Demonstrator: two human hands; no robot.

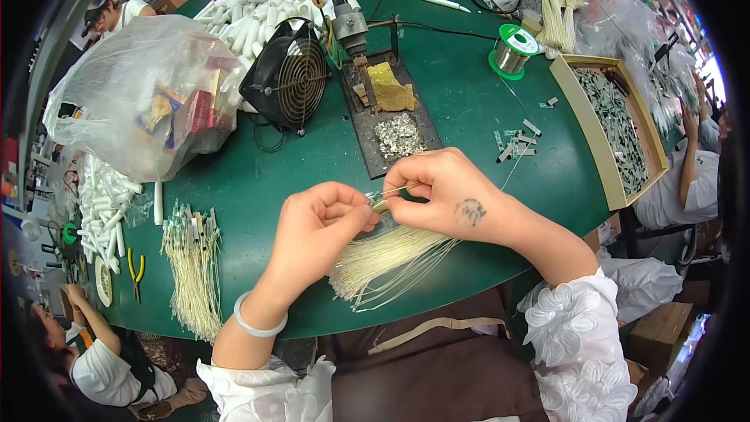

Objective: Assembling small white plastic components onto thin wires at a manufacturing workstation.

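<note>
- Beneath the left hand (320, 223) and the right hand (445, 191): a green table (469, 94), the largest surface shown.
- Beyond and left of the left hand: a clear plastic bag (117, 86), with red and blue packages visible inside.
- Farther beyond the left hand: a heap of white tubes (250, 12).
- Right of the right hand and beyond its wrist: a shallow cardboard tray (580, 121), filled with small dark strips.
- Straight beyond both hands: a dark metal plate (363, 129), bearing a yellow sponge (391, 87) and silvery scraps (400, 137).
- Beyond the left hand, near the bag: a black fan (291, 76) with a round grille.
- Just below the hands, on the person's side: a bundle of pale wires (383, 262), fanned toward the table's near edge.
- Left of the left hand, well apart: a second wire bundle (193, 277), tipped with small boards.
- The hands themselves: right, thumb and forefinger pinching a thin wire; left, fingertips drawn narrow just beside it, their contents too covered to tell.
- Beyond the right hand: a green-rimmed solder spool (512, 51).
- Far left of the left hand: yellow-handled pliers (137, 270).
- Beyond the right wrist: scattered loose strips (517, 144).
- At the right fingertips, between the hands: the thin wire (397, 189).
</note>
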